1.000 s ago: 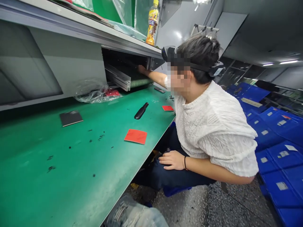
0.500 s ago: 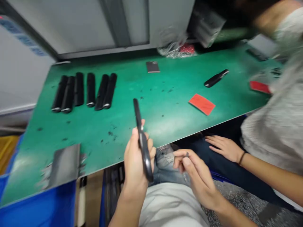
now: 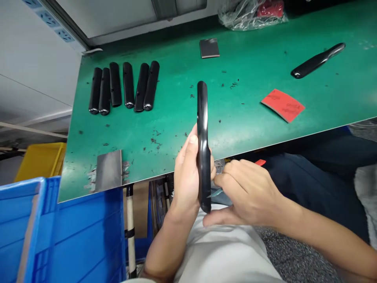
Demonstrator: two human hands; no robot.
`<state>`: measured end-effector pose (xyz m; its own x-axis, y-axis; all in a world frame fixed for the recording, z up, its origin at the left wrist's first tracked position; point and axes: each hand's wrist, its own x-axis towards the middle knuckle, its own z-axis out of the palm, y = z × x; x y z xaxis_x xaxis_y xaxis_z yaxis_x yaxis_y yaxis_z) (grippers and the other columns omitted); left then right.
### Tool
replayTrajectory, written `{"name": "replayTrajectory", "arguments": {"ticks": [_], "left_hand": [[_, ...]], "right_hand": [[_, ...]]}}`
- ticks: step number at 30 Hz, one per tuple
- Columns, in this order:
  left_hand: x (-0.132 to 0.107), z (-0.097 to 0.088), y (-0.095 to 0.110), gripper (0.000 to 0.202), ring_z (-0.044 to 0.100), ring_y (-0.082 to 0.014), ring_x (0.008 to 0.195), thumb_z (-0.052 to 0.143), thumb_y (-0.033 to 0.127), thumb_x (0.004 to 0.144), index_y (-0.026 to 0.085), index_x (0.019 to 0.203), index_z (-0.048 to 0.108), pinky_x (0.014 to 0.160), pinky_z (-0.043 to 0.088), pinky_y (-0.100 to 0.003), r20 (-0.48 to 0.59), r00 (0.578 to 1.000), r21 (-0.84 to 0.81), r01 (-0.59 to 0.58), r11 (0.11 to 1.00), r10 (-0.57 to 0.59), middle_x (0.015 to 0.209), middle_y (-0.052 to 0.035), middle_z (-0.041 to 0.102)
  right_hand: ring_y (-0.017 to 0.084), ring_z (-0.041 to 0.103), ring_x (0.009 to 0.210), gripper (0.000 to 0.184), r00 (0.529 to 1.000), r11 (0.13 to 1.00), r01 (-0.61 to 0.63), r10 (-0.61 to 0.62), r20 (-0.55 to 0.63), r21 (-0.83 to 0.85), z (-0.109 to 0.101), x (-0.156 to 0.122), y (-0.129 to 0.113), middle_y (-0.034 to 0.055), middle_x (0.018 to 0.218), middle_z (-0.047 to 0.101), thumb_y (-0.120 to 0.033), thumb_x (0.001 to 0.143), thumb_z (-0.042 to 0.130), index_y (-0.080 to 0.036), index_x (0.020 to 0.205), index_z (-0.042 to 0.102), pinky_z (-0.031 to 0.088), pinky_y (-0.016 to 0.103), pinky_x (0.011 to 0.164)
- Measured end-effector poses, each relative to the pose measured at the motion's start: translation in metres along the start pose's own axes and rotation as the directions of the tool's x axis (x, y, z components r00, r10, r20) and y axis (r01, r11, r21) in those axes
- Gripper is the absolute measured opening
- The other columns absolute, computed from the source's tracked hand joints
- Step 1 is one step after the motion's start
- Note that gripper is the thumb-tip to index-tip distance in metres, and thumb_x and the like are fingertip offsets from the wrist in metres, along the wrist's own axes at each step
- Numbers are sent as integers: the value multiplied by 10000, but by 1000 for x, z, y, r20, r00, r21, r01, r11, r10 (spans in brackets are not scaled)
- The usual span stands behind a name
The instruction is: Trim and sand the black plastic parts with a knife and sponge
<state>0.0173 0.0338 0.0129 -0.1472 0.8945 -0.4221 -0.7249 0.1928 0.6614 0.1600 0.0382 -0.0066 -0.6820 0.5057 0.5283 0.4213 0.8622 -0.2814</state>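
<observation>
My left hand point(image 3: 186, 175) is closed around a long, glossy black plastic handle point(image 3: 203, 145), which stands nearly upright with its far end over the bench. Close to the handle's lower end is my right hand point(image 3: 250, 192), its fingers curled and its thumb reaching under that end. From the right fingers a thin, pale, blade-like piece point(image 3: 216, 193) pokes out, its tip at the handle's edge; most of it is hidden. Several similar black handles point(image 3: 129, 84) lie in a group on the left of the green bench point(image 3: 176, 145).
Another black handle point(image 3: 318, 61) and a red sandpaper piece point(image 3: 282, 105) lie on the right. A dark square pad point(image 3: 209, 48) sits at the back, beside a plastic bag point(image 3: 250, 15). A grey plate point(image 3: 108, 171) lies front left, above blue bins point(image 3: 85, 236). A co-worker's leg point(image 3: 318, 177) is on my right.
My view has swung right and down. The handle has turned to show its broad face, and my right hand has come up beside its lower end. The co-worker's hand is out of view.
</observation>
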Motion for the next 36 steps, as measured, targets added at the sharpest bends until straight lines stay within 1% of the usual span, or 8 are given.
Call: {"name": "replayTrajectory", "arguments": {"ticks": [6,10,16,19,22,27,33,36], "left_hand": [[-3,1,-1,366,341,-49,411,567,415,1065,262,1380,672,367,292,-128,4,999,-11,-37,999,37,580,80,381],[-3,1,-2,363,324,-54,417,587,419,1054,270,1375,669,371,295,-134,0,999,5,-46,999,46,583,84,373],[0,2,-4,340,256,-56,423,552,424,1068,273,1353,659,363,264,-144,-23,999,-3,-26,1000,26,621,84,328],[1,3,-3,287,245,-55,423,553,456,1061,267,1227,691,372,254,-154,-38,999,6,9,1000,-8,609,84,289],[2,6,0,303,229,-52,404,571,521,1037,254,1101,697,377,263,-170,-109,991,9,76,997,-75,575,85,277],[4,12,3,273,210,-65,383,521,476,1068,286,1189,674,352,242,-186,-158,986,-8,58,998,-59,564,90,272],[6,12,1,243,238,-55,381,516,444,1076,279,1150,679,360,294,-176,-167,985,-19,36,999,-39,589,89,304],[7,10,1,262,246,-47,389,522,430,1078,267,1201,687,355,290,-164,-164,986,-26,11,1000,-15,606,89,295]], "right_hand": [[201,513,655,685,1000,995,-26,27,9,-91,0,2,4,41,703,546,-788,1013,385,-180,796,615,377,365,587],[187,445,617,674,1000,989,-2,4,11,-151,-2,2,5,19,667,474,-784,1021,354,-199,770,576,353,350,559],[190,389,580,621,999,980,49,-47,17,-193,-2,-1,7,1,613,422,-717,1053,373,-202,780,588,328,348,504],[187,386,570,562,997,978,79,-77,15,-193,-2,-2,8,-3,596,421,-651,1070,422,-221,736,558,300,353,494],[180,361,565,536,994,976,109,-109,13,-187,-2,-3,9,-6,596,423,-614,1072,464,-233,699,521,269,355,495],[174,319,565,502,991,977,128,-132,-14,-170,-1,-4,9,-15,589,398,-525,1070,536,-238,663,472,247,361,497],[173,284,552,495,974,958,212,-223,-36,-194,1,-4,10,-26,558,366,-500,1026,625,-246,632,466,209,359,484],[164,301,542,477,977,971,191,-202,-69,-141,3,-7,11,-25,560,385,-438,1006,661,-241,617,470,208,371,495]]}}
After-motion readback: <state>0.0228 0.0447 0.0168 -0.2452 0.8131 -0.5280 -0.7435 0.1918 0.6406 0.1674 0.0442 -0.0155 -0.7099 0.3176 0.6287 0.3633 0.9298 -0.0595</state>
